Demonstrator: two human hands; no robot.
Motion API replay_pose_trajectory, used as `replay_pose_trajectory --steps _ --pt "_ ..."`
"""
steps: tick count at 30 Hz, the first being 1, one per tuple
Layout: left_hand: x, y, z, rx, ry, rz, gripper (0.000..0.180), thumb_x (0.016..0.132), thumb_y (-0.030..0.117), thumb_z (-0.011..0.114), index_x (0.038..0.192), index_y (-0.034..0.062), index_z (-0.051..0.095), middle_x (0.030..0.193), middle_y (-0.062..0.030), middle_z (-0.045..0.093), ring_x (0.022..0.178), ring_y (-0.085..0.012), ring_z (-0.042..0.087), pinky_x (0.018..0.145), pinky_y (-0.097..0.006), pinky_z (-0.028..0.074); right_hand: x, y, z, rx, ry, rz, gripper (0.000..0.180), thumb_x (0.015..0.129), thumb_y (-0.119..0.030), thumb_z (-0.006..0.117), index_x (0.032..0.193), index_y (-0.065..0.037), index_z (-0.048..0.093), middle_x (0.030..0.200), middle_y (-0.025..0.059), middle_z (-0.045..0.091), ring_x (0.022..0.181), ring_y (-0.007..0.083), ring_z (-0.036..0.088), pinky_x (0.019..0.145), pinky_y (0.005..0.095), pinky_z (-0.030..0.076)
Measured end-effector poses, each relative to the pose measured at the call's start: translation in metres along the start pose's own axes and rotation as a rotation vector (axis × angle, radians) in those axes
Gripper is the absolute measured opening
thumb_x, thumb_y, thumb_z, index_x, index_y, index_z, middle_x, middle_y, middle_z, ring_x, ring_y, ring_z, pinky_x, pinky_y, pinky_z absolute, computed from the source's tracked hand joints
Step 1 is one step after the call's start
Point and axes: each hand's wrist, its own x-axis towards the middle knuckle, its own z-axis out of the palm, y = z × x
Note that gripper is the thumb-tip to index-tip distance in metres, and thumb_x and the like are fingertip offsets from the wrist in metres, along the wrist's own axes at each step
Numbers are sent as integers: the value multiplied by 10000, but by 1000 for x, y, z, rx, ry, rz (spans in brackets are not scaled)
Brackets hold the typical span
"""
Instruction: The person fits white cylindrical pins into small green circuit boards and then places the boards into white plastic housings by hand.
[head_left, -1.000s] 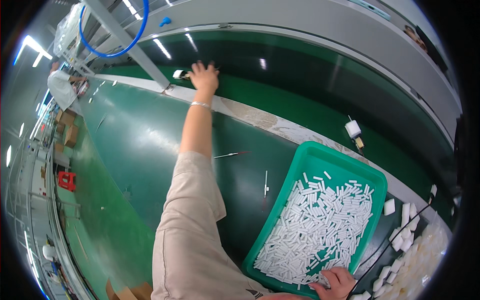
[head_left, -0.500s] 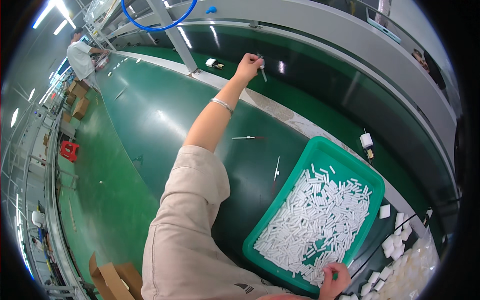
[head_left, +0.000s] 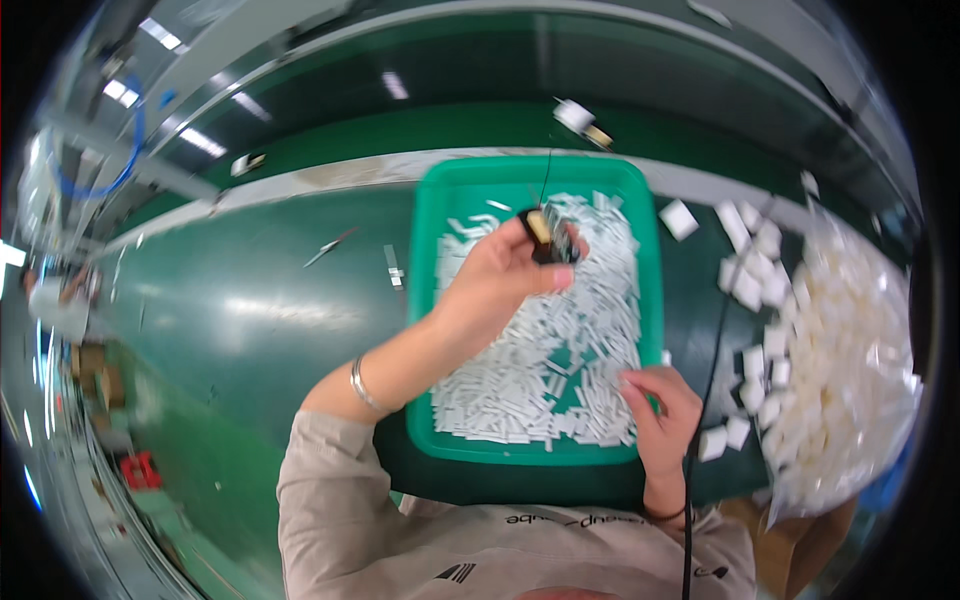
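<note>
My left hand (head_left: 505,265) is gripping the dark part (head_left: 541,240) over the tray (head_left: 530,456), the thin wire (head_left: 546,178) pointing away from me, while my right hand (head_left: 667,410) is hovering nearer me, rightward of it, fingers curled beside the tubes (head_left: 490,400), whether gripping one I cannot tell.

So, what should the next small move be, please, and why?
Perhaps bring the right hand toward the small dark component: the left hand holds it over the green tray of small white pieces, thin lead free, while the right hand is apart, at the tray's right edge.
</note>
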Motion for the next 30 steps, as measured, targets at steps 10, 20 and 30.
replay_pose_trajectory --steps 10,20,30 --pt "-19 -37 40 -172 -157 -172 360 720 -7 616 979 100 390 1096 -147 539 1033 -321 530 855 -430 458 -6 4 -8 171 95 110 156 664 -31 695 807 -4 637 743 113 625 602 176 598 537 237 447" --pt "-19 -38 34 37 -229 -203 377 678 -7 656 951 78 412 1106 -184 523 1027 -297 534 843 -411 471 -3 0 -7 105 74 108 150 660 -17 687 799 -8 632 750 94 616 634 179 586 566 261 455" --pt "-20 -39 35 442 -309 18 308 630 -5 725 903 36 588 897 -55 576 839 -146 576 743 -257 467 -2 0 -11 -23 132 -138 169 619 -14 688 774 -48 630 709 52 590 647 209 553 579 293 426"
